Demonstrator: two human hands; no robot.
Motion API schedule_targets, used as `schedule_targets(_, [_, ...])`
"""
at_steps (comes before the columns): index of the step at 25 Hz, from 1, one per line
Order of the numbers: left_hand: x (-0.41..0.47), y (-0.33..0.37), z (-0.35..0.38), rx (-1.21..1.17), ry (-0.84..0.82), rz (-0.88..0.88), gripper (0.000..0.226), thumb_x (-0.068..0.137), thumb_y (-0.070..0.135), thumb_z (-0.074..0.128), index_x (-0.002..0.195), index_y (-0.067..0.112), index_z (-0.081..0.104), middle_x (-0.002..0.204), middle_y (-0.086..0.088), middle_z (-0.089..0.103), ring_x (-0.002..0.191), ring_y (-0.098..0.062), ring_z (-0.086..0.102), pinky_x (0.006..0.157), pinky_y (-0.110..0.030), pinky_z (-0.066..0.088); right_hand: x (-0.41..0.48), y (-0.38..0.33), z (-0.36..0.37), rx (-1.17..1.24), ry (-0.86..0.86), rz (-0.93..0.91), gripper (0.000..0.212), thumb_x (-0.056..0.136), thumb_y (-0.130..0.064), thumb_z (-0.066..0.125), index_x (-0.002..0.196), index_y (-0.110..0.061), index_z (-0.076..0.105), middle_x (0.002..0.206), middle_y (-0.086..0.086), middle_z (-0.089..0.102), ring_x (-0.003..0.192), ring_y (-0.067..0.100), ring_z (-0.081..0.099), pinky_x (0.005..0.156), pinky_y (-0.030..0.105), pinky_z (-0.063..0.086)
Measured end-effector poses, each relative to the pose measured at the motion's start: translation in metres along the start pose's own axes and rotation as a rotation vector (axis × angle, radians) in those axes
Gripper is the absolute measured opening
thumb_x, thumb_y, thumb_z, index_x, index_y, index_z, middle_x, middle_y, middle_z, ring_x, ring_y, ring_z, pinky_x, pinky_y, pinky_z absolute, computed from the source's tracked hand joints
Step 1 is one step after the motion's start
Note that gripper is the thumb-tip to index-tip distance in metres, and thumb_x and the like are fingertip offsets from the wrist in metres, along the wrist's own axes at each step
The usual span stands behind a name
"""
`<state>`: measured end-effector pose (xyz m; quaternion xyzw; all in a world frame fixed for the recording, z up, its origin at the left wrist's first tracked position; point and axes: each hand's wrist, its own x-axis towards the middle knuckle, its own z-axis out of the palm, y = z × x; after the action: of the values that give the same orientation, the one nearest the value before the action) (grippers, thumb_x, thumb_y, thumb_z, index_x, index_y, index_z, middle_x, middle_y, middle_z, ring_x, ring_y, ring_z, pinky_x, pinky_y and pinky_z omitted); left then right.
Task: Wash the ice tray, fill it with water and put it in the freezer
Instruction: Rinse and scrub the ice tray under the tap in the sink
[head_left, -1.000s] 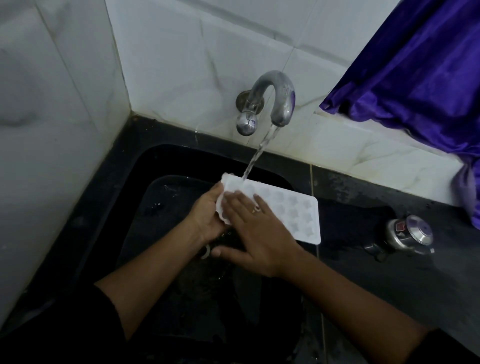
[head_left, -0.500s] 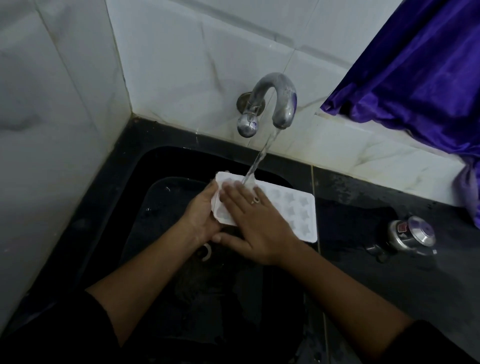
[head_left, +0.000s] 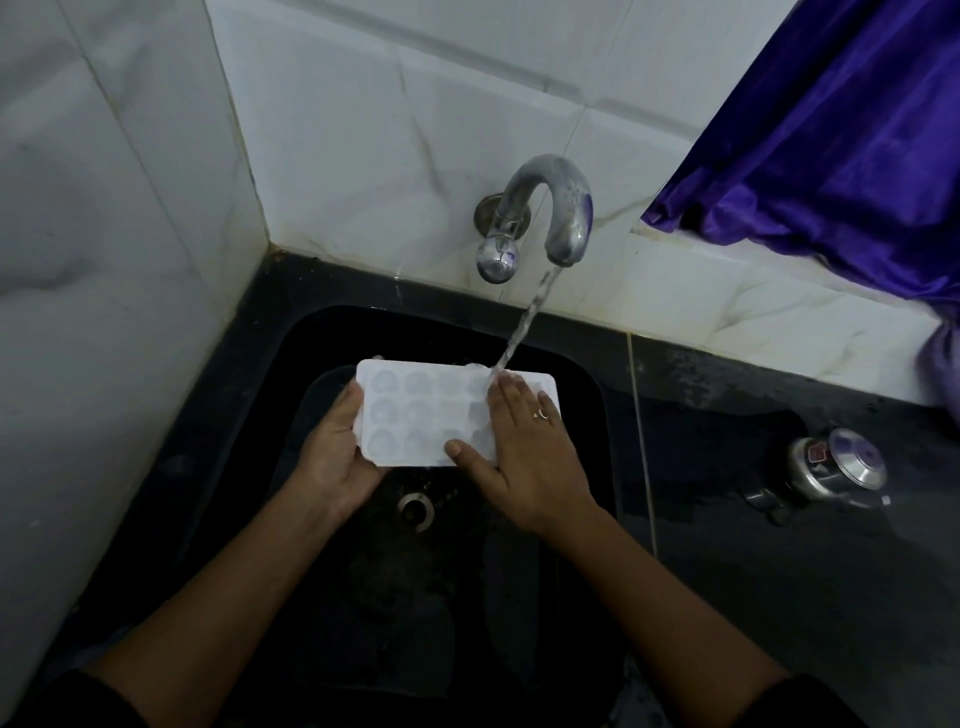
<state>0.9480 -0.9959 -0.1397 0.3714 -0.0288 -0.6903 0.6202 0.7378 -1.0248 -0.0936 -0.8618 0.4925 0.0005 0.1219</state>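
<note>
A white ice tray (head_left: 415, 415) with rounded cells is held level over the black sink (head_left: 260, 395), cells facing up. My left hand (head_left: 332, 457) grips its left end from below. My right hand (head_left: 524, 447) lies flat on the tray's right half, fingers spread, a ring on one finger; it covers that end. Water streams from the curved metal tap (head_left: 561, 208) and lands at the tray's far edge by my right fingertips.
The sink drain (head_left: 415, 506) lies below the tray. White tiled walls close in on the left and behind. A purple curtain (head_left: 831, 135) hangs at the upper right. A small steel lidded vessel (head_left: 836, 462) stands on the wet black counter to the right.
The tray has shifted left and turned level under the stream. My right hand slid from its left part to its right half, uncovering the left cells. The left hand regripped the left end.
</note>
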Motion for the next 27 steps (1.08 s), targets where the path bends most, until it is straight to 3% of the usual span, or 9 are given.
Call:
schedule_targets(2, [-0.002,-0.004,0.003,0.006,0.020,-0.006,0.049,0.109,0.044,0.043,0.140,0.012,0.065,0.139,-0.020,0.067,0.121,-0.035,0.070,0.091,-0.050,0.063,0.005,-0.020,0.005,0.037,-0.016,-0.043,0.107,0.092,-0.085,0.008,0.165,-0.006,0.009,0.173,0.013,0.007,0.161,0.022,0.002,0.130,0.044,0.000])
schedule_targets(5, [-0.005,-0.005,0.007,0.003,0.030,0.026,0.048,0.109,0.040,0.042,0.103,0.021,0.086,0.123,-0.016,0.076,0.105,-0.030,0.077,0.081,-0.046,0.066,0.012,-0.032,0.006,0.036,-0.011,-0.111,0.104,0.094,-0.082,0.014,0.165,-0.007,0.009,0.174,0.011,0.005,0.161,0.019,-0.001,0.130,0.041,-0.001])
schedule_targets(7, [-0.010,0.002,0.004,0.001,0.021,0.050,0.049,0.109,0.040,0.041,0.097,0.026,0.087,0.120,-0.013,0.078,0.105,-0.029,0.078,0.087,-0.048,0.065,0.011,-0.016,0.004,-0.007,-0.002,-0.146,0.100,0.096,-0.080,0.015,0.166,-0.009,0.007,0.174,0.009,0.002,0.161,0.017,-0.004,0.130,0.042,0.000])
schedule_targets(10, [-0.009,0.012,-0.010,0.034,0.045,0.095,0.043,0.100,0.044,0.047,0.100,0.027,0.086,0.128,-0.012,0.075,0.111,-0.029,0.075,0.094,-0.051,0.059,0.004,0.018,0.000,-0.083,0.005,-0.068,0.098,0.098,-0.079,0.015,0.166,-0.010,0.010,0.174,0.008,0.005,0.161,0.017,-0.002,0.130,0.044,0.005])
schedule_targets(14, [-0.001,0.010,-0.018,-0.008,0.094,0.074,0.051,0.104,0.047,0.043,0.100,0.020,0.087,0.128,-0.015,0.074,0.105,-0.029,0.077,0.086,-0.048,0.064,-0.004,0.039,-0.004,-0.140,-0.039,-0.029,0.095,0.098,-0.078,0.020,0.166,-0.013,0.008,0.174,0.005,0.003,0.161,0.018,-0.001,0.131,0.044,0.004])
schedule_targets(17, [0.009,0.008,-0.016,-0.051,0.151,0.065,0.058,0.111,0.047,0.035,0.111,0.015,0.083,0.127,-0.014,0.075,0.106,-0.029,0.077,0.087,-0.049,0.063,-0.019,0.044,-0.003,-0.225,0.068,-0.098,0.073,0.105,-0.057,0.030,0.161,-0.011,0.032,0.169,0.011,0.029,0.158,0.027,0.023,0.129,0.046,0.017])
schedule_targets(21, [0.022,0.006,-0.012,-0.021,0.148,0.081,0.053,0.111,0.047,0.037,0.138,0.010,0.064,0.134,-0.015,0.071,0.117,-0.032,0.072,0.091,-0.047,0.063,-0.031,0.052,0.001,-0.251,0.248,-0.184,0.042,0.102,-0.026,0.049,0.137,-0.008,0.063,0.141,0.013,0.061,0.133,0.031,0.056,0.120,0.046,0.036])
schedule_targets(24, [0.024,0.000,-0.009,-0.053,0.155,0.070,0.054,0.111,0.047,0.037,0.142,0.009,0.061,0.137,-0.015,0.070,0.124,-0.033,0.068,0.098,-0.048,0.060,-0.032,0.045,-0.001,-0.213,0.339,-0.179,0.029,0.099,-0.020,0.057,0.121,-0.006,0.070,0.118,0.010,0.067,0.110,0.029,0.061,0.114,0.047,0.041])
schedule_targets(27, [0.024,-0.004,-0.003,-0.060,0.174,0.082,0.051,0.111,0.047,0.037,0.134,0.010,0.065,0.135,-0.015,0.071,0.118,-0.031,0.072,0.096,-0.048,0.058,-0.031,0.027,0.004,-0.176,0.365,-0.138,0.020,0.100,-0.020,0.056,0.104,-0.009,0.072,0.100,0.008,0.067,0.094,0.028,0.060,0.101,0.046,0.048])
